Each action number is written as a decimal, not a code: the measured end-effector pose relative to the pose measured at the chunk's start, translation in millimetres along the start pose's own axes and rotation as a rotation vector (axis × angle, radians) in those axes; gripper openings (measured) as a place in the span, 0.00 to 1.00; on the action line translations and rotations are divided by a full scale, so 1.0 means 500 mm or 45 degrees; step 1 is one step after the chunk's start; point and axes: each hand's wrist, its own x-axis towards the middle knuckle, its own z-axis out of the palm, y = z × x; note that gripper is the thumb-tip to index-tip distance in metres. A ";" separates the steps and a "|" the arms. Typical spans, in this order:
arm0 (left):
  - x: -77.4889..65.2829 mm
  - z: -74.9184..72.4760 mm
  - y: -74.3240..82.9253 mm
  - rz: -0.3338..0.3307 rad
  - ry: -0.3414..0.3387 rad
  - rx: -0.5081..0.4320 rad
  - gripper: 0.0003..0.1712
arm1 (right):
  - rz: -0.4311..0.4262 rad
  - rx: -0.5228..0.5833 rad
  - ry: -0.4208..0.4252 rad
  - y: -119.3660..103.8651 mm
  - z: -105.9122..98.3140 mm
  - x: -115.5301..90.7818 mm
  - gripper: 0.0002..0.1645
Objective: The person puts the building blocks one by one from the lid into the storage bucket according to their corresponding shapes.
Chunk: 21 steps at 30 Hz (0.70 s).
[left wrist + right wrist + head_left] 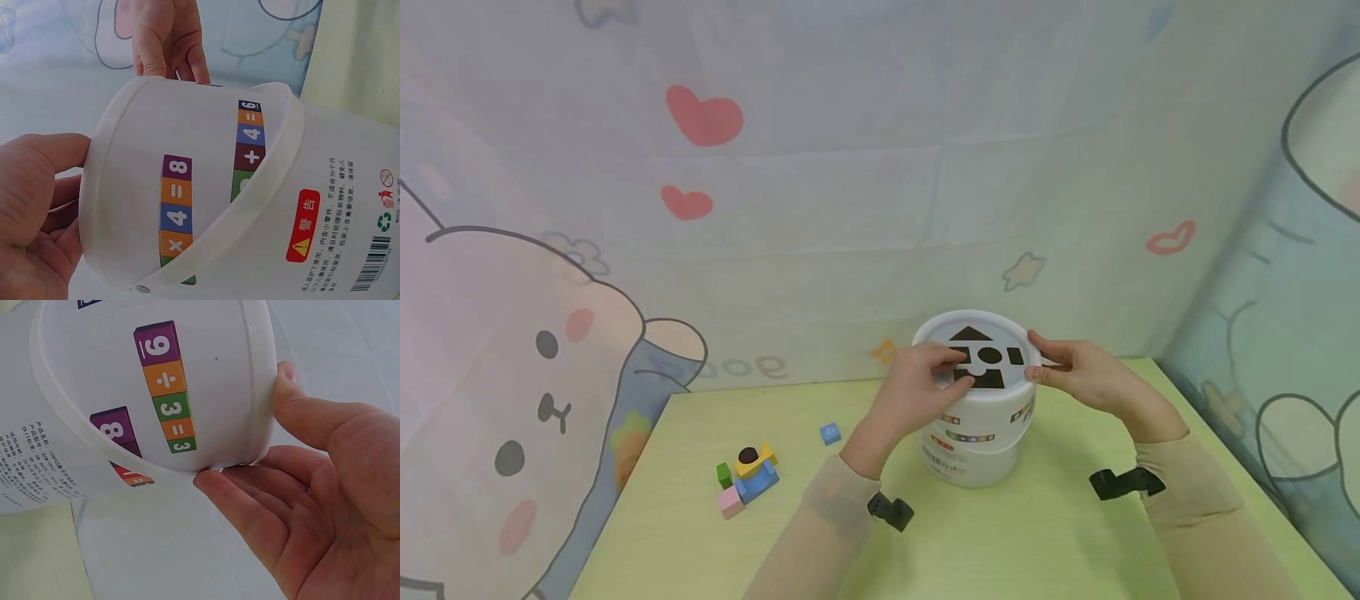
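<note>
A white bucket (pixel 973 467) stands upright on the table, topped by a white lid (pixel 1011 331) with dark shaped holes. My left hand (pixel 916 382) reaches over the lid from the left, thumb and a finger pinching at the part between two holes; its fingertips are hidden in the left wrist view. On the opposite side, my right hand (pixel 1082 375) grips the rim, thumb at the lid's edge and fingers curled against the side, as the right wrist view shows. The bucket's white handle (pixel 247 206) hangs down across its printed side.
Left of the bucket lies a blue tile (pixel 831 433). Farther left, a blue block (pixel 757 482), a yellow piece (pixel 767 454), a green block (pixel 724 476) and a pink block (pixel 731 502) sit in a cluster. A printed curtain (pixel 850 208) hangs behind the table (pixel 1037 533).
</note>
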 end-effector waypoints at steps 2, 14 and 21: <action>-0.001 0.001 -0.002 0.002 -0.001 0.002 0.16 | -0.002 0.003 -0.002 0.000 0.001 0.000 0.49; -0.002 0.001 -0.006 0.011 0.013 0.020 0.16 | 0.004 0.007 -0.008 0.000 0.001 0.001 0.49; -0.004 0.002 -0.010 0.015 0.025 -0.014 0.17 | 0.007 0.018 -0.010 -0.001 0.002 0.001 0.49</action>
